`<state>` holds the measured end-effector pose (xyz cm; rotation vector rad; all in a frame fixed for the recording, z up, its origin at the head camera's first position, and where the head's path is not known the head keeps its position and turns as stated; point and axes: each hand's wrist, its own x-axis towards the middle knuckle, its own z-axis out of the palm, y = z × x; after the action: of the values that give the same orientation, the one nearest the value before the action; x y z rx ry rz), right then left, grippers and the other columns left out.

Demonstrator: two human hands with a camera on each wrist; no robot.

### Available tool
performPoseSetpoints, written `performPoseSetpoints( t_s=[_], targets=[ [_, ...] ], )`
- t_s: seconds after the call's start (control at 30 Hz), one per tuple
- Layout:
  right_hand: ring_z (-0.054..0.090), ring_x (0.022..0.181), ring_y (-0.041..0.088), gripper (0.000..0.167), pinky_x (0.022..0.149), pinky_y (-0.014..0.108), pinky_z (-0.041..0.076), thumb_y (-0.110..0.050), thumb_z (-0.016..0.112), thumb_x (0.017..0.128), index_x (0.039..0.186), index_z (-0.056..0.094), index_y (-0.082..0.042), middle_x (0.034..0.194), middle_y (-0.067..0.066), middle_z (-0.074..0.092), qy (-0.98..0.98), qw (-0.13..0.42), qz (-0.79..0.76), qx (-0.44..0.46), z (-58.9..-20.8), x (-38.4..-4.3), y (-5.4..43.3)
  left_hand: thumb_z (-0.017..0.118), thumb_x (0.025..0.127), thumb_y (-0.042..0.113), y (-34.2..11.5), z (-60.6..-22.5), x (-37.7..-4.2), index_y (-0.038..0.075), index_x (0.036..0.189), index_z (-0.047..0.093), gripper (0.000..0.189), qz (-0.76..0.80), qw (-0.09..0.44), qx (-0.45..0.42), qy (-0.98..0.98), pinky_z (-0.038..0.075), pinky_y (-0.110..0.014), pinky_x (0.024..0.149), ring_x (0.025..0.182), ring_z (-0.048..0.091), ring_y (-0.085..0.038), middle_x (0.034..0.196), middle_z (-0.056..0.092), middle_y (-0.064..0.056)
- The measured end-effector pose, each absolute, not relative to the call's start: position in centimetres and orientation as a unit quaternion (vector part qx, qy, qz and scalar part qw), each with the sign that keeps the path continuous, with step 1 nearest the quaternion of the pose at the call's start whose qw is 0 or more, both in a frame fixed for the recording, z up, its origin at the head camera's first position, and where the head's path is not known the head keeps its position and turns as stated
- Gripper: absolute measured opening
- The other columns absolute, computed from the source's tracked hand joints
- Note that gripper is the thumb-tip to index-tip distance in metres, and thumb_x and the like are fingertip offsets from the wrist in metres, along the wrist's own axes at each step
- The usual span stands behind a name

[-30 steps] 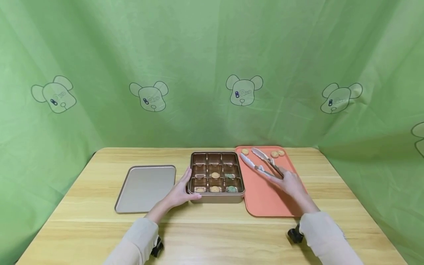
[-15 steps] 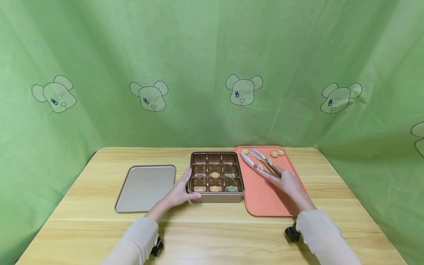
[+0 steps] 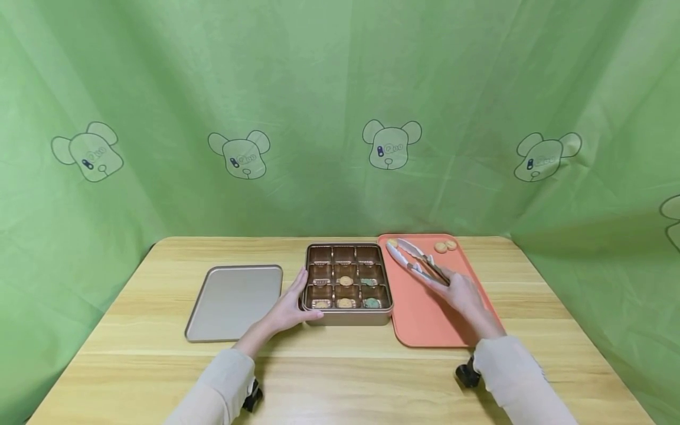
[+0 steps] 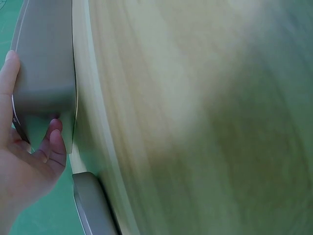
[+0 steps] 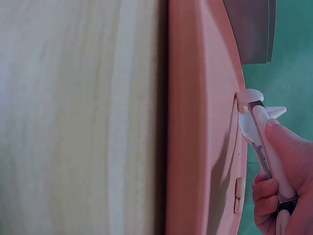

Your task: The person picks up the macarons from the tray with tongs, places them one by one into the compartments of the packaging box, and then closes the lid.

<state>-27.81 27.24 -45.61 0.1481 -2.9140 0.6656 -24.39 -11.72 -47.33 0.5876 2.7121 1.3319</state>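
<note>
Cookies [image 3: 345, 281] lay in two places before you: five pieces sat in the nine-compartment tin [image 3: 356, 319], three yellow and two green, and three yellow ones rested on the coral tray [image 3: 430, 321] just to its right. Judging from that, your work was roughly past its midpoint. All three near compartments held a piece, as did the middle and right ones of the central row; you could see none in that row's left compartment or in the far row, though their dark floors were hard to read. The lid [image 3: 236, 302] was already off, flat on the counter [image 3: 319, 378] to the left. What remained, it seemed, was the tray's three: a close pair [image 3: 445, 247] toward the far right and a lone cookie [image 3: 392, 242] in the far left corner.

Your right arm reached forward over the tray, and the fingers of your right hand [image 3: 463, 294] curled round the tongs [image 5: 275, 159]. Their tips stood apart at the lone cookie; you could not tell whether they gripped it. Your left hand [image 3: 287, 310] clasped the tin's near left corner, fingers along the side, thumb at the front, apparently steadying it.
</note>
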Motion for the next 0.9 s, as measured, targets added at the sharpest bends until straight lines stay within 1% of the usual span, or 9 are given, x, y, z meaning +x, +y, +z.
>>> performPoseSetpoints(
  t_s=[0.17, 0.27, 0.33, 0.47, 0.6, 0.7, 0.8, 0.83, 0.9],
  targets=[
    [0.051, 0.101, 0.05, 0.06, 0.081, 0.056, 0.044, -0.036, 0.059, 0.087, 0.13, 0.046, 0.005, 0.115, 0.033, 0.053, -0.97, 0.063, 0.231, 0.048, -45.5, -27.5, 27.4, 0.077, 0.07, 0.031, -11.7, -47.4, -24.4, -0.001, 0.144, 0.007, 0.107, 0.433, 0.03, 0.191, 0.881, 0.011, -0.045, 0.112, 0.138, 0.008, -0.033, 0.152, 0.002, -0.016],
    [0.051, 0.102, 0.05, 0.062, 0.084, 0.057, 0.043, -0.037, 0.057, 0.088, 0.131, 0.044, 0.005, 0.117, 0.034, 0.052, -0.967, 0.064, 0.243, 0.051, -45.3, -27.2, 27.6, 0.077, 0.07, 0.031, -11.7, -47.4, -24.4, -0.001, 0.145, 0.007, 0.107, 0.433, 0.029, 0.192, 0.88, 0.011, -0.046, 0.112, 0.138, 0.008, -0.033, 0.152, 0.002, -0.017],
    [0.054, 0.098, 0.048, 0.062, 0.079, 0.055, 0.045, -0.037, 0.057, 0.089, 0.132, 0.043, 0.005, 0.115, 0.034, 0.053, -0.964, 0.068, 0.251, 0.052, -45.1, -27.1, 27.8, 0.077, 0.071, 0.032, -11.7, -47.4, -24.4, -0.001, 0.144, 0.007, 0.107, 0.433, 0.028, 0.192, 0.88, 0.011, -0.046, 0.111, 0.138, 0.008, -0.033, 0.152, 0.002, -0.017],
    [0.055, 0.095, 0.047, 0.064, 0.071, 0.05, 0.047, -0.04, 0.055, 0.089, 0.132, 0.042, 0.005, 0.118, 0.035, 0.051, -0.962, 0.069, 0.259, 0.044, -44.7, -26.6, 28.1, 0.077, 0.071, 0.032, -11.7, -47.4, -24.4, -0.001, 0.145, 0.007, 0.107, 0.434, 0.029, 0.194, 0.879, 0.011, -0.046, 0.111, 0.138, 0.008, -0.034, 0.152, 0.002, -0.017],
    [0.051, 0.101, 0.051, 0.065, 0.075, 0.054, 0.046, -0.041, 0.056, 0.088, 0.132, 0.043, 0.004, 0.122, 0.035, 0.048, -0.96, 0.077, 0.266, 0.047, -44.4, -26.1, 28.3, 0.077, 0.071, 0.033, -11.7, -47.4, -24.4, -0.001, 0.145, 0.007, 0.107, 0.433, 0.027, 0.194, 0.88, 0.012, -0.047, 0.111, 0.138, 0.009, -0.034, 0.152, 0.002, -0.017],
    [0.055, 0.094, 0.047, 0.064, 0.07, 0.05, 0.047, -0.041, 0.057, 0.088, 0.132, 0.043, 0.004, 0.122, 0.035, 0.048, -0.957, 0.084, 0.272, 0.057, -44.3, -25.9, 28.3, 0.077, 0.071, 0.033, -11.7, -47.5, -24.4, -0.001, 0.145, 0.007, 0.107, 0.431, 0.025, 0.195, 0.881, 0.012, -0.047, 0.111, 0.138, 0.009, -0.034, 0.152, 0.003, -0.017],
    [0.055, 0.075, 0.035, 0.067, 0.057, 0.036, 0.043, -0.041, 0.058, 0.087, 0.131, 0.043, 0.006, 0.12, 0.036, 0.05, -0.953, 0.085, 0.281, 0.069, -44.1, -25.5, 28.1, 0.077, 0.071, 0.033, -11.7, -47.4, -24.4, -0.001, 0.145, 0.007, 0.107, 0.431, 0.024, 0.195, 0.881, 0.012, -0.046, 0.111, 0.138, 0.009, -0.034, 0.152, 0.003, -0.017],
    [0.052, 0.07, 0.03, 0.067, 0.054, 0.033, 0.04, -0.041, 0.059, 0.086, 0.131, 0.043, 0.006, 0.116, 0.035, 0.052, -0.952, 0.088, 0.282, 0.074, -44.0, -25.4, 28.1, 0.077, 0.071, 0.032, -11.7, -47.4, -24.4, -0.001, 0.144, 0.007, 0.106, 0.432, 0.023, 0.195, 0.88, 0.012, -0.046, 0.111, 0.138, 0.009, -0.034, 0.152, 0.003, -0.017],
    [0.046, 0.062, 0.023, 0.068, 0.05, 0.029, 0.035, -0.041, 0.06, 0.086, 0.131, 0.043, 0.007, 0.098, 0.034, 0.058, -0.95, 0.091, 0.285, 0.084, -44.0, -25.3, 27.9, 0.077, 0.071, 0.032, -11.7, -47.4, -24.4, -0.001, 0.144, 0.007, 0.106, 0.432, 0.023, 0.195, 0.88, 0.012, -0.047, 0.111, 0.138, 0.009, -0.035, 0.152, 0.002, -0.017]
  ],
)
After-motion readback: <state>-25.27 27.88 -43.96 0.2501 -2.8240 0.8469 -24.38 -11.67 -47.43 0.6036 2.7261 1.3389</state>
